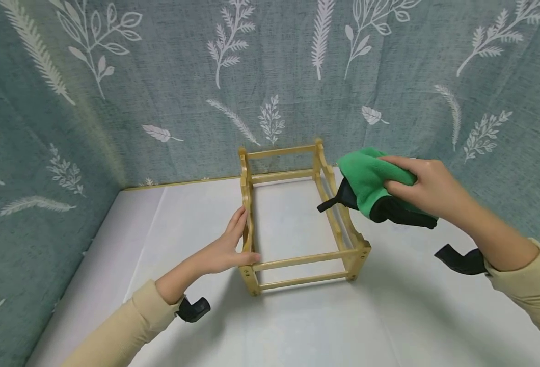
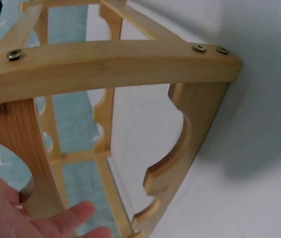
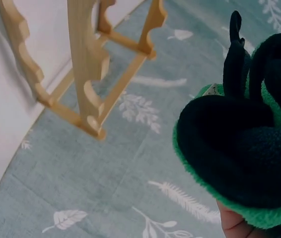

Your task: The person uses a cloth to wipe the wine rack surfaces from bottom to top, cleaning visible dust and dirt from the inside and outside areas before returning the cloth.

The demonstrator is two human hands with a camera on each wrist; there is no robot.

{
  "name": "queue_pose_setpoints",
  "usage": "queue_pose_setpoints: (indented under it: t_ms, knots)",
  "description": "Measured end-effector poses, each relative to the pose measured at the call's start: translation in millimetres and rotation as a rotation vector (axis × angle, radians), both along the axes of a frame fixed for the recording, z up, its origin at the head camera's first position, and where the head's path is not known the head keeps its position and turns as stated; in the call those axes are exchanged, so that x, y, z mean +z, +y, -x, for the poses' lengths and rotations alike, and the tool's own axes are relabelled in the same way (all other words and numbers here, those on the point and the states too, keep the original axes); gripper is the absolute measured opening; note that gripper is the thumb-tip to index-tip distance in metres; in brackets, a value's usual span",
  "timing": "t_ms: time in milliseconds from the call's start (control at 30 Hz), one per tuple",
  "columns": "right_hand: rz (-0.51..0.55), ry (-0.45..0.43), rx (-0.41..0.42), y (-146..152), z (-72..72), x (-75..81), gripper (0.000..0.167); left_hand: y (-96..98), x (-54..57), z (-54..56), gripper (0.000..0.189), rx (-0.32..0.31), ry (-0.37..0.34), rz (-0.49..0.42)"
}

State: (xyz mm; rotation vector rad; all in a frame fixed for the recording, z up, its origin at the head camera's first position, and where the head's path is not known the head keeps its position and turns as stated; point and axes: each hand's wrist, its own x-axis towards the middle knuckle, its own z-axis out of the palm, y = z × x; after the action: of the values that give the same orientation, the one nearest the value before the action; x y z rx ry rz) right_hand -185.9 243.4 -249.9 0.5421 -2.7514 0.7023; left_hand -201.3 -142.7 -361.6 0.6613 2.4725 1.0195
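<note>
A light wooden rack (image 1: 303, 260) with scalloped side panels stands on the white surface. My left hand (image 1: 221, 250) rests against its left side, thumb at the near corner and the other fingers stretched along the panel. In the left wrist view, those fingers (image 2: 83, 210) look straight beside the wood (image 2: 115, 67). Above the rack's right side, my right hand (image 1: 428, 186) grips a bunched green cloth (image 1: 366, 178) with black edging and a black hanging loop. The right wrist view shows the cloth's dark folds (image 3: 225, 148) covering most of that hand.
A grey-green curtain (image 1: 173, 92) with white leaf prints hangs behind and at both sides. The white tabletop (image 1: 297, 326) extends around the rack, whose far end stands close to the curtain. Black straps (image 1: 462, 260) hang from both wrists.
</note>
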Motion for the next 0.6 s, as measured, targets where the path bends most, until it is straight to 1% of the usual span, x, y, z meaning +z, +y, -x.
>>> queue_pose_setpoints:
  t_ms: [200, 300, 367, 400, 467, 533, 600]
  knots:
    - [0.002, -0.105, -0.02, -9, 17.6, 2.9, 0.045, -0.7, -1.9, -17.0, 0.104, 0.011, 0.032, 0.01]
    - [0.009, -0.128, 0.005, -14, 26.7, 0.1, 0.045, -1.5, -0.8, -20.3, 0.104, 0.015, 0.059, 0.025]
    - [0.011, -0.137, 0.031, -19, 32.2, -1.0, 0.045, -1.8, 1.6, -19.1, 0.103, 0.021, 0.081, 0.037]
    - [0.01, -0.14, 0.043, -21, 35.1, -1.4, 0.046, -2.2, 3.7, -17.2, 0.102, 0.028, 0.094, 0.041]
    - [-0.007, -0.15, 0.051, -29, 42.8, -1.9, 0.047, -2.7, 8.5, -9.4, 0.099, 0.054, 0.131, 0.045]
    - [-0.039, -0.16, 0.058, -39, 53.5, -2.6, 0.048, -2.4, 13.4, 4.1, 0.095, 0.094, 0.18, 0.045]
    - [-0.085, -0.167, 0.059, -52, 67.7, -3.9, 0.049, -0.8, 17.1, 22.2, 0.092, 0.145, 0.226, 0.056]
